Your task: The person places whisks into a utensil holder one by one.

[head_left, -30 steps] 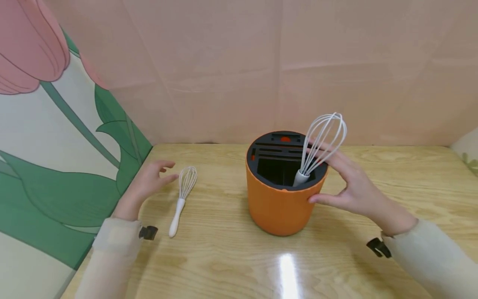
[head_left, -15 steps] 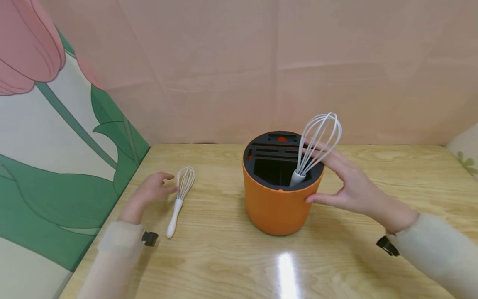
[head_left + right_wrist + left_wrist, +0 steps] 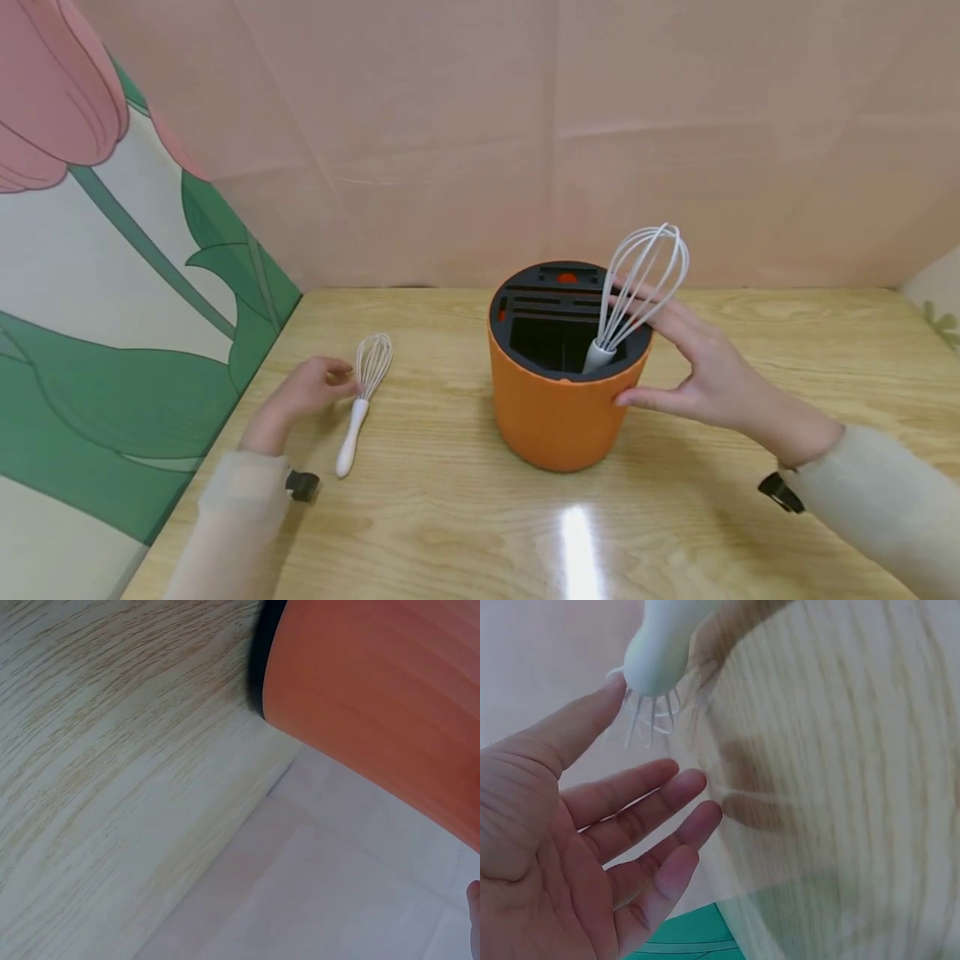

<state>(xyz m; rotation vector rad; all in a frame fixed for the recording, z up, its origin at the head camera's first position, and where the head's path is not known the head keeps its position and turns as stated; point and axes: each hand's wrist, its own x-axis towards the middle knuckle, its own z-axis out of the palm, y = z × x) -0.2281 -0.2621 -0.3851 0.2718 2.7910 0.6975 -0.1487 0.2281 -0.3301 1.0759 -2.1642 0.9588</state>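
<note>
A small white whisk [image 3: 352,435] lies on the table at the left, wires away from me. My left hand [image 3: 311,390] is beside it, the thumb tip at the neck of the whisk. In the left wrist view, the thumb reaches the whisk's handle [image 3: 658,652] while the other fingers [image 3: 641,796], loosely bent, stay off it. An orange utensil holder [image 3: 558,425] with a black slotted top stands upright right of centre. My right hand [image 3: 697,367] grips its right side, thumb in front and fingers at the far rim. A larger whisk [image 3: 643,283] leans handle-down in the holder's big compartment.
The wooden table [image 3: 442,517] runs back to a pink-beige wall covering [image 3: 420,150]. A tulip-patterned panel [image 3: 127,375] borders the left side. Narrow slots and smaller openings lie behind the holder's large compartment.
My left hand has lowered and closed in on the small whisk, the thumb now meeting its neck. The right hand keeps its hold on the utensil holder.
</note>
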